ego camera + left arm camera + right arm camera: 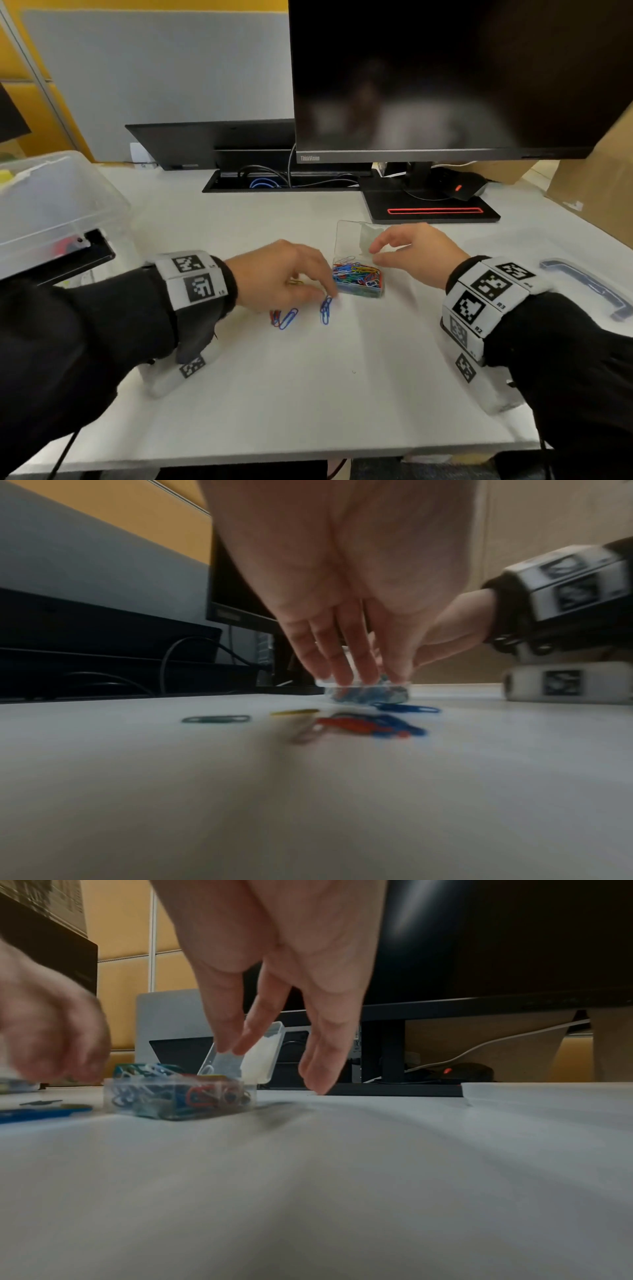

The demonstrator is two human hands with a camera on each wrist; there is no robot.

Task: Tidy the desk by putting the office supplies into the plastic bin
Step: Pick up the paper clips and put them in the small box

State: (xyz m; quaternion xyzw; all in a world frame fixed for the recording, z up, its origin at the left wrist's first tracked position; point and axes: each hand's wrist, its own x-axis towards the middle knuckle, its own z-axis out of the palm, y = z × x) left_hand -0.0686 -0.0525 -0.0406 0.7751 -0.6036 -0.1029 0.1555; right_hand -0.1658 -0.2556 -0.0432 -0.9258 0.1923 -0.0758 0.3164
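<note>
A small clear box [358,279], heaped with coloured paper clips, sits on the white desk [308,383] near its middle, with its hinged lid [354,240] standing open toward the far edge. The right hand [416,255] hovers over the box's right side; in the right wrist view its fingers [222,1020] hang down, slightly spread, two tips at the raised lid, though whether they actually touch it cannot be told. The left hand [277,274] is just left of the box, palm down, fingers [337,653] close together and reaching down to the box's near-left rim; whether they pinch anything cannot be told.

Loose clips lie on the desk beside the left hand: a blue pair [326,310] at the fingertips, a red-and-blue bunch [283,318] nearer the front edge, a yellow clip [294,712] and a green one [215,719] under the palm.

The plastic bin [51,205] stands at the desk's left edge, well apart from the box. A clear lid [589,287] with a blue handle lies at the right edge. A monitor [445,78] stands toward the back edge.
</note>
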